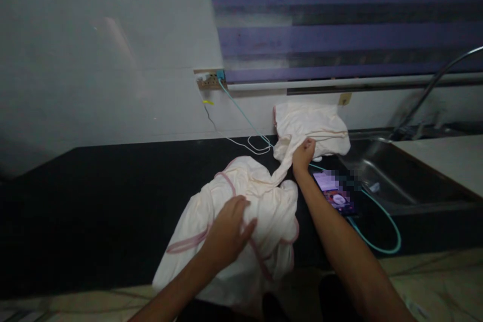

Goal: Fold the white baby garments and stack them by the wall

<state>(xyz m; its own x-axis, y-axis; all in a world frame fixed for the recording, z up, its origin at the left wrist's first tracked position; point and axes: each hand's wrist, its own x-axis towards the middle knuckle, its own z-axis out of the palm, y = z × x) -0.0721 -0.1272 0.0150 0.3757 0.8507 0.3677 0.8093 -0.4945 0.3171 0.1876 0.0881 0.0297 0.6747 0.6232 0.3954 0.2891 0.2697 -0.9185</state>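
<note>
A cream-white cloth garment with pink trim (260, 211) lies crumpled over the front of the dark counter, its lower end hanging past the edge. My left hand (230, 229) rests over its middle, fingers stretched and thumb apart. Farther back, my right hand (304, 155) is closed around a twisted length of the white cloth. That length runs between the front heap and a second bunched white part (315, 128) by the wall. I cannot tell whether both heaps are one piece.
A lit phone (334, 193) lies right of the cloth, with a teal cable (394, 234) looping near it. A wall socket (210, 79) holds plugs, and a white cord (241, 142) trails down. The steel sink (407, 176) and curved faucet (430, 85) are at right.
</note>
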